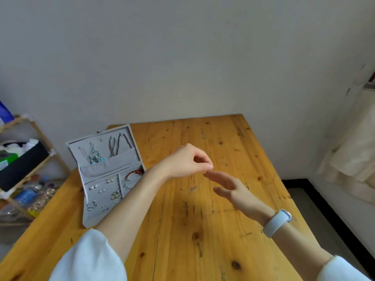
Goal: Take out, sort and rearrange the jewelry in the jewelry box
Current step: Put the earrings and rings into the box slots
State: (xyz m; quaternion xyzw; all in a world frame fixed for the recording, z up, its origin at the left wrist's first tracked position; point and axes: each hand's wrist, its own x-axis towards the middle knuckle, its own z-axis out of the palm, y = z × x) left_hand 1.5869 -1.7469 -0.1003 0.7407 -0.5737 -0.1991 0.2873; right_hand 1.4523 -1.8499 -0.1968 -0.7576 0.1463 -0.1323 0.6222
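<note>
An open grey jewelry box (89, 214) stands at the table's left. Its raised lid (133, 141) holds dark cords and silver necklaces (94, 156) in a pocket. The base holds several small earrings (113, 194) and a red braided bracelet (135, 172). My left hand (186, 161) hovers over the middle of the table, thumb and forefinger pinched on a small piece of jewelry too fine to make out. My right hand (229, 185) lies open just below those fingertips, palm turned up. A few tiny pieces (192, 188) lie on the wood beneath.
The wooden table (203, 240) meets a white wall at the back. A wooden shelf (24, 169) with boxes and bottles stands to the left. A pale band (277, 223) is on my right wrist. Pale fabric (355, 151) hangs at the right.
</note>
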